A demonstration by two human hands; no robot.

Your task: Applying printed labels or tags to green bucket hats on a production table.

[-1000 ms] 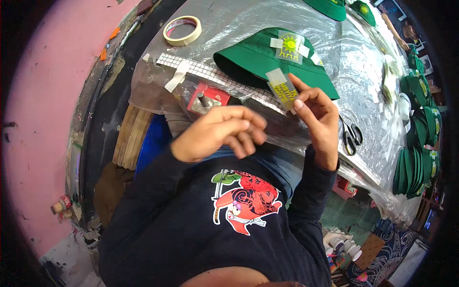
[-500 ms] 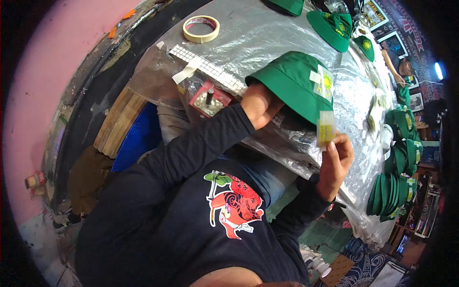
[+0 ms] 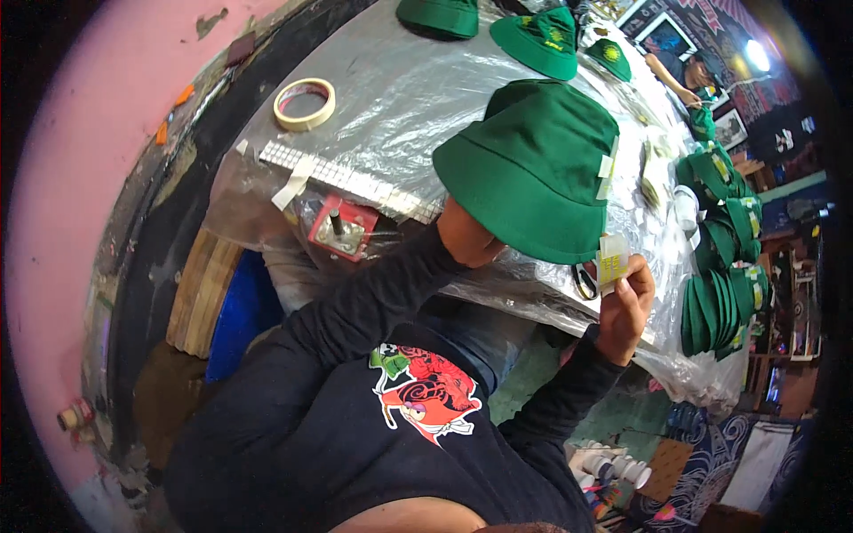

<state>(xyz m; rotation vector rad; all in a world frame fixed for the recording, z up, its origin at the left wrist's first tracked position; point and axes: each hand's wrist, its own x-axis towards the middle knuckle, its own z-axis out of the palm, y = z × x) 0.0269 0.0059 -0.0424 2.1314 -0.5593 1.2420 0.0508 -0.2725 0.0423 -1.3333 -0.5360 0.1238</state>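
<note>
A green bucket hat is held up over the plastic-covered table, its brim facing me. My left hand reaches into it from below and supports it; the fingers are hidden inside. A pale strip of tape shows on the hat's right edge. Just below the brim's right end, my right hand pinches a small translucent film piece with yellow print between thumb and fingers. The film is close to the brim; whether they touch I cannot tell. Behind the film lies a black loop-shaped handle.
A masking tape roll, a white gridded strip and a red-based metal tool lie on the left of the table. More green hats sit at the far side, with stacks at right. Another person is at far right.
The hat has turned, so its yellow emblem now faces right, away from view. The film stays in my right hand near the brim. My view has shifted, moving the table things leftward.
</note>
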